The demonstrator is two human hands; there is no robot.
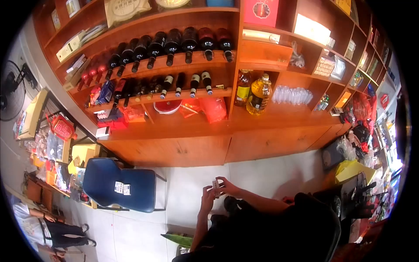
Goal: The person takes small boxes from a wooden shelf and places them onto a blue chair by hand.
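My left hand [207, 197] and my right hand [226, 187] are raised close together in front of my body, over the pale tiled floor. Between their fingers is a small whitish packet [215, 184], held from both sides. Its markings are too small to read. To the left of my hands, a blue chair [142, 185] carries two small printed cards [122, 188] on its seat.
Wooden shelves [174, 131] with wine bottles, oil bottles and boxes stand ahead. A fan [11, 89], cluttered racks and a standing person [39, 227] are at left. Bags and a yellow item [354, 170] pile up at right. A green leaf [178, 239] is near my left forearm.
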